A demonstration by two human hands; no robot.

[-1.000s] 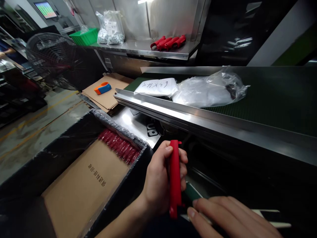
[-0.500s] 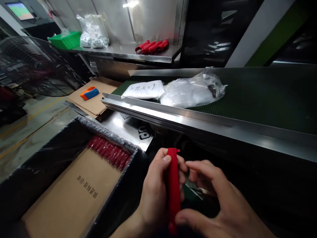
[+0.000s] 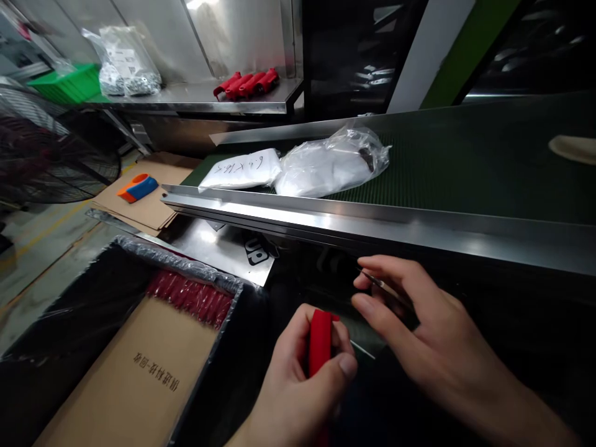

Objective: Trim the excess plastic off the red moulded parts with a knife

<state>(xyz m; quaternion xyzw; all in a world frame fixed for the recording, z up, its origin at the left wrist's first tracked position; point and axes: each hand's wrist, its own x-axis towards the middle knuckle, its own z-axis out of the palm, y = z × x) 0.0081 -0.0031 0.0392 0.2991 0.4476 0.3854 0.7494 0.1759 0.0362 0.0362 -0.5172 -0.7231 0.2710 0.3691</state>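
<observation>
My left hand (image 3: 298, 385) grips a red plastic handle (image 3: 319, 343) upright, thumb pressed across its side, low in the middle of the view. To its right, my right hand (image 3: 419, 329) pinches a thin metal pin or blade (image 3: 378, 282) between thumb and forefinger, just above and to the right of the handle's top end. The two are close but apart. Both hands hover in front of the dark space under the conveyor's steel rail (image 3: 372, 223).
A plastic-lined box (image 3: 84, 323) at lower left holds a cardboard sheet (image 3: 135, 379) and a row of red handles (image 3: 190, 295). Two plastic bags (image 3: 326, 164) lie on the green belt. More red handles (image 3: 246, 84) sit on the back shelf. An orange-blue tool (image 3: 136, 187) rests on flat cardboard.
The view has swung right. My left hand lowered the red handle. My right hand came off the handle's lower end and rose, now pinching a thin metal piece above it.
</observation>
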